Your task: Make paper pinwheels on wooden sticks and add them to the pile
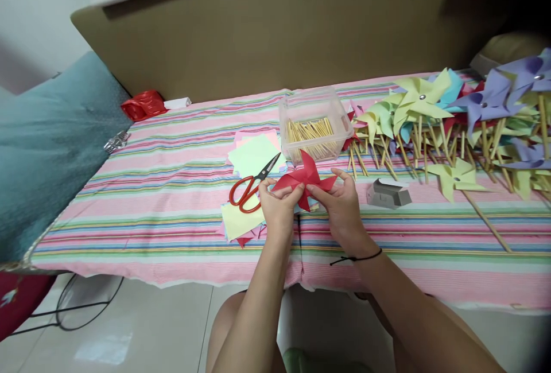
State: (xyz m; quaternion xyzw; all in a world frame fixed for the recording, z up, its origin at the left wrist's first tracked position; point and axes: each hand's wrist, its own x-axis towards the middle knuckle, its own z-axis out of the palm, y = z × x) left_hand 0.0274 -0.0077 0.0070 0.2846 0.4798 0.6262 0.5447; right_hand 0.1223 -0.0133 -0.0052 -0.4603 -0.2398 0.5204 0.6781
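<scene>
Between my two hands is a red paper pinwheel (306,173), its blades folded toward the middle and no stick seen on it. My left hand (279,206) pinches its left side, thumb near the centre. From the right, my right hand (342,204) grips it with thumb and fingers. Just left of my left hand, red-handled scissors (248,192) lie across paper sheets, blades pointing up and right. Pale green paper squares (253,154) are stacked behind the scissors, and yellow paper (239,221) lies in front of them.
A clear plastic box (316,152) of thin wooden sticks (310,132) stands behind my hands. Many finished pinwheels (422,97) crowd the right side, one yellow pinwheel (457,179) lying nearer. A small grey box (388,194) sits right of my hand. A red plastic bag (144,105) lies far left.
</scene>
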